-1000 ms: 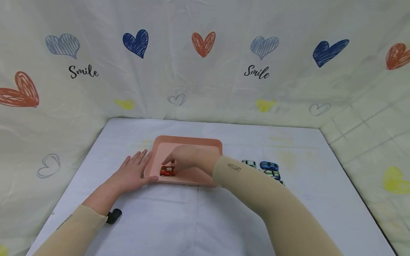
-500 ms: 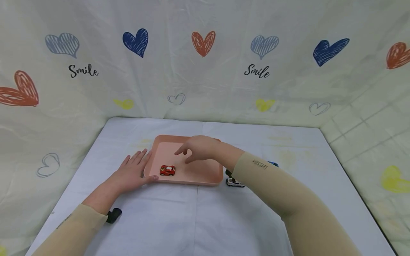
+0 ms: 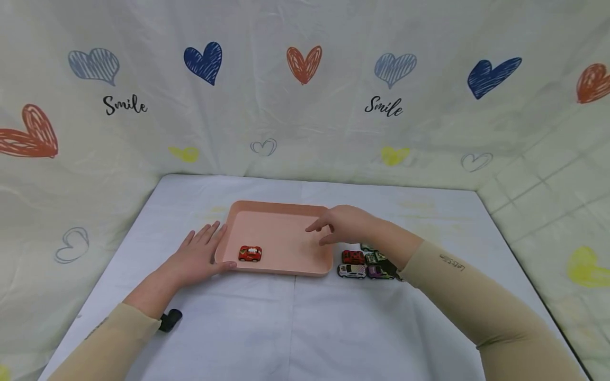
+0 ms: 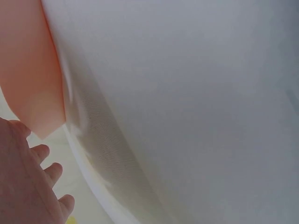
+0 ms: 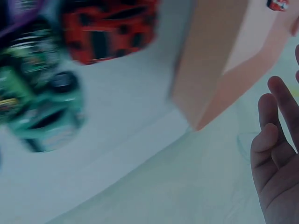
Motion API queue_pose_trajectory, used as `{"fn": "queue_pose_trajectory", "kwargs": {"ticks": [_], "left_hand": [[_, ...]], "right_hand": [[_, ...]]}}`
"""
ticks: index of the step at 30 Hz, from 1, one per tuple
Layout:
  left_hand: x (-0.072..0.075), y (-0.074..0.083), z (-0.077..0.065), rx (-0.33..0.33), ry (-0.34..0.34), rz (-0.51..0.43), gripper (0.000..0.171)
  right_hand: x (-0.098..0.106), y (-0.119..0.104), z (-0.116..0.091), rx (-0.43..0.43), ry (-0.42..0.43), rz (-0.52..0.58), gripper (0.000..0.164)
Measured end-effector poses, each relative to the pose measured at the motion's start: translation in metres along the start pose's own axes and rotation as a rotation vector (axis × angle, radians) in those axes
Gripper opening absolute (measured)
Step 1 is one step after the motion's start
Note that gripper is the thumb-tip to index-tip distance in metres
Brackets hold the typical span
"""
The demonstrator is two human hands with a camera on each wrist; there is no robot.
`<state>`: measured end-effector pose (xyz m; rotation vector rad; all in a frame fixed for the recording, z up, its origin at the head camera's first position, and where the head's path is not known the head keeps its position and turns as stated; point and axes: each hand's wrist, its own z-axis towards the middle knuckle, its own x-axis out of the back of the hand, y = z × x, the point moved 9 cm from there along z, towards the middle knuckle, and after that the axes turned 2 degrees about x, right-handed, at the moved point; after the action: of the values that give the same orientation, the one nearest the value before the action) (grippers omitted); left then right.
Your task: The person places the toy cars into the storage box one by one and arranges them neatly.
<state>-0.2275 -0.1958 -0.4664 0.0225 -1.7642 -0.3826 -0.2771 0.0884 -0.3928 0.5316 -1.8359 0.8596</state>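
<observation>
A pink rectangular tray (image 3: 281,238) lies on the white-covered table, and one red toy car (image 3: 250,254) sits in its near left part. My left hand (image 3: 197,257) rests at the tray's left side with fingers spread and the thumb at the near left corner. Over the tray's right rim hovers my right hand (image 3: 348,222), fingers loosely extended and holding nothing. Right of the tray several toy cars stand close together: a red car with black spots (image 3: 352,257), a white car (image 3: 351,271), a purple car (image 3: 378,272) and a teal car (image 5: 51,116) among them. My right forearm hides part of this group.
A white cloth covers the table (image 3: 286,328). Behind it hangs a pale curtain (image 3: 333,132) printed with hearts and "Smile". A black wrist device (image 3: 170,320) shows at my left cuff.
My right hand has left the red toy car in the tray and moved right to the tray's right rim, uncovering several cars. My left hand has stayed in place.
</observation>
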Motion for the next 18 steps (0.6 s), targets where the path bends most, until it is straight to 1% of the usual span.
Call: {"fn": "queue_pose_trajectory", "kwargs": {"ticks": [5, 9, 14, 18], "left_hand": [[-0.001, 0.000, 0.001, 0.000, 0.006, 0.004, 0.113], [0.000, -0.001, 0.000, 0.003, 0.016, 0.009, 0.113], [0.001, -0.001, 0.000, 0.006, 0.009, 0.006, 0.114], [-0.001, -0.001, 0.001, 0.004, 0.001, 0.000, 0.114]], "right_hand": [[-0.010, 0.023, -0.029, -0.031, -0.010, -0.013, 0.040], [-0.018, 0.038, -0.048, -0.074, -0.030, -0.007, 0.037], [-0.026, 0.049, -0.063, -0.110, -0.060, -0.034, 0.037], [-0.028, 0.051, -0.067, -0.125, -0.066, -0.057, 0.036]]}}
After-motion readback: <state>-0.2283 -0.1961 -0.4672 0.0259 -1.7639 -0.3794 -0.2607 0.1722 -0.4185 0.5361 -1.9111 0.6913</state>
